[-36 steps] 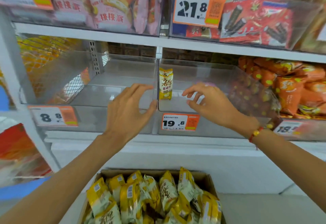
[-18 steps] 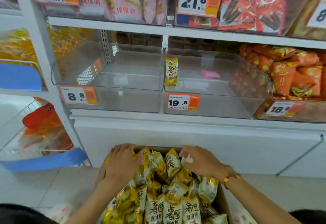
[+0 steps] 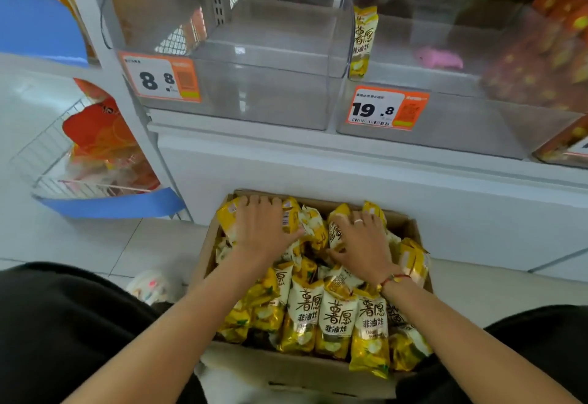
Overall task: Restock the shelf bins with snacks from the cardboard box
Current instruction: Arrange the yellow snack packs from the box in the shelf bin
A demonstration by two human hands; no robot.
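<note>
An open cardboard box (image 3: pixel 302 370) on the floor holds several yellow-and-white snack packets (image 3: pixel 337 317). My left hand (image 3: pixel 264 227) lies over the far-left packets, its fingertips curled down behind them and its thumb against a packet. My right hand (image 3: pixel 362 240), wearing a ring, spreads over the far-right packets with its fingertips dug in among them. Above, a clear bin tagged 8.8 (image 3: pixel 270 63) holds nothing. The clear bin tagged 19.8 (image 3: pixel 445 136) holds one upright yellow packet (image 3: pixel 362 41) at its left wall and a pink item (image 3: pixel 439 57).
A bin of orange snack bags (image 3: pixel 566 31) adjoins on the right. A wire basket with blue trim (image 3: pixel 105 203) juts out low on the left. The white shelf base (image 3: pixel 350 168) stands right behind the box. My dark-clad knees (image 3: pixel 63 324) flank the box.
Both hands have dropped from the shelf bins into the cardboard box and settled deeper on the packets. The view has tilted down and closer to the box.
</note>
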